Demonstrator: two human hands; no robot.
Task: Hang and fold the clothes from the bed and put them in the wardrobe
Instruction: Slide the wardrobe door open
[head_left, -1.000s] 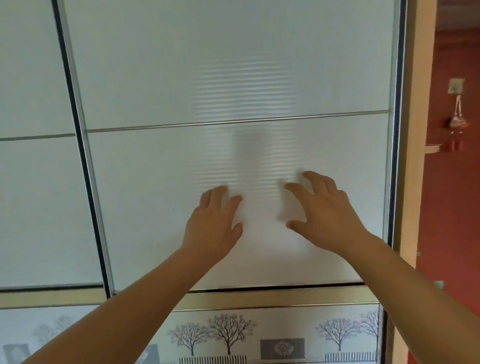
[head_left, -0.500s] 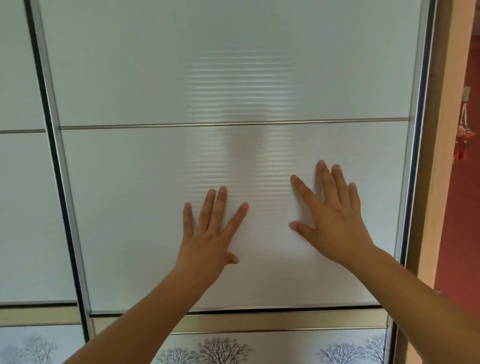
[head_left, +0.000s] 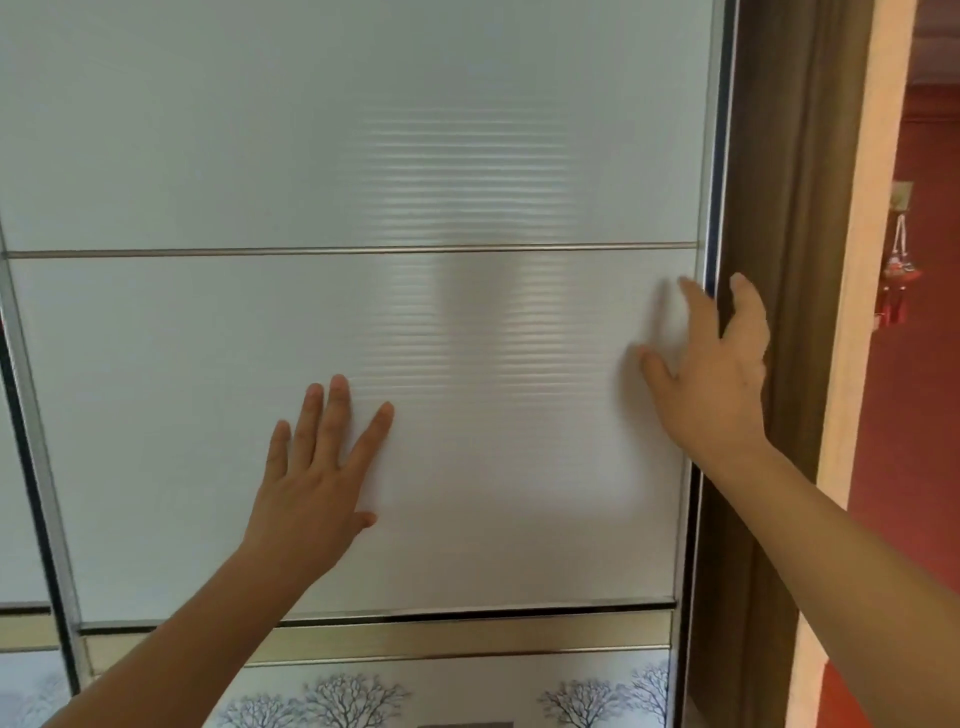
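My left hand (head_left: 317, 488) lies flat on the wardrobe door (head_left: 467, 156), palm down and fingers (head_left: 337, 410) spread straight, with the thumb out to the side. My right hand (head_left: 717, 384) is up at the door's right edge. Its thumb and forefinger lie straight on the panel, and its other fingers reach past the metal edge frame (head_left: 709, 156) over the dark gap (head_left: 769, 156) beyond. This hand is blurred, so I cannot tell whether those fingers hook round the edge.

The door fills the space under and between both hands. It is a frosted, whitish panel with fine horizontal ribbing that catches the light above my left fingertips. A thin metal rail (head_left: 311, 253) crosses it above both hands. Below my wrists runs a brushed gold band (head_left: 415, 642), and under that a strip printed with bare grey trees (head_left: 358, 696).

Left of my left hand, past a dark upright seam, stands a second door (head_left: 15, 493) of the same kind.

Right of my right hand, beyond the gap, rises a pale wooden post (head_left: 872, 260). Farther off is a red wall (head_left: 924, 467), where a small red tasselled ornament (head_left: 896, 280) hangs from a hook (head_left: 903, 189).
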